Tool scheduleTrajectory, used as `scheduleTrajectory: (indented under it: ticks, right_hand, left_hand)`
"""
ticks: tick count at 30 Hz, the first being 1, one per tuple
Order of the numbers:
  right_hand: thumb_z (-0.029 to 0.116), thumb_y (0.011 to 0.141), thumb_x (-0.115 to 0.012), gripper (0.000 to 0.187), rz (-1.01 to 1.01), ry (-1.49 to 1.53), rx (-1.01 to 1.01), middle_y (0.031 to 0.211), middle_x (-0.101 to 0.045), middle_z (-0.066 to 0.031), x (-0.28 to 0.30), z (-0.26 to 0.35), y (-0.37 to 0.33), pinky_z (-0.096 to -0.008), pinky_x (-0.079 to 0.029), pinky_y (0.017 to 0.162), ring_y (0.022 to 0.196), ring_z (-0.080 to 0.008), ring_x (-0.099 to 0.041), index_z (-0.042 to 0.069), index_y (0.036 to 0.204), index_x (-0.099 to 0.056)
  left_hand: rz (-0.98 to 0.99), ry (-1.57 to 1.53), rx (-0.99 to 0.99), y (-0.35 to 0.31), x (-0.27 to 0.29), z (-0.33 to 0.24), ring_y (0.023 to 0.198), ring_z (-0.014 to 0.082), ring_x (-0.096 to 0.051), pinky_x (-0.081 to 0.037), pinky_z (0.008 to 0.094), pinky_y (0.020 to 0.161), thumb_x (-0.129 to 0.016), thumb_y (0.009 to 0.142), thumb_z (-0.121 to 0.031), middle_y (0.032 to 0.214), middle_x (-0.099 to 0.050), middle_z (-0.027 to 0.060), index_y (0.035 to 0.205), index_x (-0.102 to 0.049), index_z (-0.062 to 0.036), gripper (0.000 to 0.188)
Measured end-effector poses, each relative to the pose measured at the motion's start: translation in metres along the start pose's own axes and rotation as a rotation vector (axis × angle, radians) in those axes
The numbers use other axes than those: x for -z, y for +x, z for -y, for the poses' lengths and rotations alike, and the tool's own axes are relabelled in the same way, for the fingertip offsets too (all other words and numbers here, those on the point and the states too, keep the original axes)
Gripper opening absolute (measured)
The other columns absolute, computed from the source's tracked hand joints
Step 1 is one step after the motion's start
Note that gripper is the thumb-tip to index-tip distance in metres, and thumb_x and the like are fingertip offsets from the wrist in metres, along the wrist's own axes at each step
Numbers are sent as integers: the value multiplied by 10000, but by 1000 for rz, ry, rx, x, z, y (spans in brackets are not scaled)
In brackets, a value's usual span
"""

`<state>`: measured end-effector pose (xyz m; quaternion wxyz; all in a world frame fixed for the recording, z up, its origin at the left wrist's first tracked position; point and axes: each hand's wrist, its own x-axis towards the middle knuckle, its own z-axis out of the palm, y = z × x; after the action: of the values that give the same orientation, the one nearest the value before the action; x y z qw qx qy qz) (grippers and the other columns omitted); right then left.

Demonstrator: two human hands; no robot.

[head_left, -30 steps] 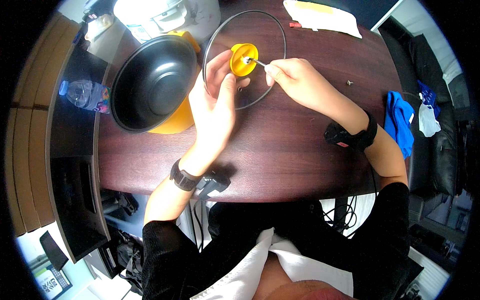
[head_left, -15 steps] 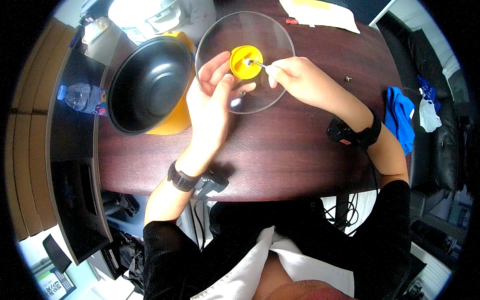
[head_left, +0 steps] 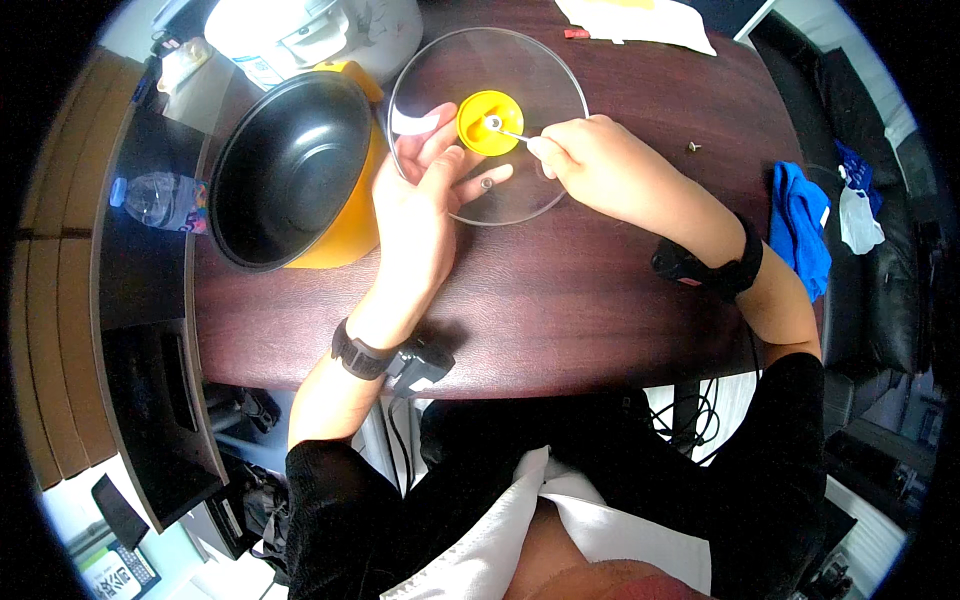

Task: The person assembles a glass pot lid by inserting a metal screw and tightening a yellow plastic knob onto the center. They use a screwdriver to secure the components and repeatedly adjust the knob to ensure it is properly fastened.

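Half-curling, left fingers hold the yellow knob's edge; right fingers pinch a tool.

Dark wooden table, black sofa

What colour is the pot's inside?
Black; the pot shows it best in the head view.

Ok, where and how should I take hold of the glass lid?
Likely pinch the glass lid by its far rim, coming from the far side: that thin edge is bare, while the left hand crosses the left edge and the right hand the right.
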<state>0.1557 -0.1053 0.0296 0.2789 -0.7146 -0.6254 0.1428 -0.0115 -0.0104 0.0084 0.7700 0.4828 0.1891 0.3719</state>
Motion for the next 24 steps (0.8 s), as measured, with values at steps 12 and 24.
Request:
scheduleTrajectory:
  ticks: [12, 24]
  right_hand:
    - [242, 937, -514, 344, -3, -46, -26, 714, -605, -244, 2, 3, -4, -473, -494, 608, 676, -417, -617, -16, 736, -620]
    - [180, 908, -520, 229, -55, -373, 68, 681, -629, -204, 5, 12, -9, -449, -531, 605, 642, -369, -647, 10, 803, -632]
  left_hand:
    - [27, -28, 45, -2, -2, -3, 1129, 369, -562, -525, 516, 905, -466, 936, -52, 1305, -483, 238, 1324, -366, 72, 420]
    - [42, -59, 77, -2, -2, -3, 1123, 369, -566, -516, 525, 917, -461, 945, -62, 1301, -487, 240, 1314, -379, 68, 399]
